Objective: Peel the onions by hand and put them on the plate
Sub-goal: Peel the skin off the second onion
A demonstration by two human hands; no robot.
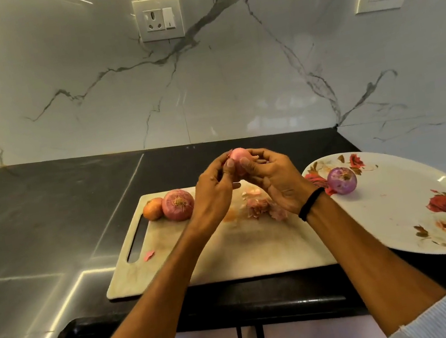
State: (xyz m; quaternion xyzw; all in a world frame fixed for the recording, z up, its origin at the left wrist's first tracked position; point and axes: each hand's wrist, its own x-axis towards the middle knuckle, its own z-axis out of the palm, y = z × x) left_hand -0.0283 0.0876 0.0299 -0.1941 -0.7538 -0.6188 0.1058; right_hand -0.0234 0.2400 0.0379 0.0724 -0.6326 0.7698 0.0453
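Observation:
Both hands hold a pink onion (238, 156) up above the cutting board (215, 257). My left hand (214, 193) grips its left side with curled fingers, and my right hand (276, 180) grips its right side. On the board's far left lie a large red unpeeled onion (178, 204) and a small orange-brown onion (152, 209). A peeled purple onion (342, 180) sits on the white floral plate (413, 197) at the right. Loose pink peels (260, 206) lie on the board under my hands.
The black stone counter (49, 225) runs left and back to a marble wall with two sockets (158, 18). A small pink peel scrap (149, 255) lies by the board's handle slot. The counter's front edge is just below the board.

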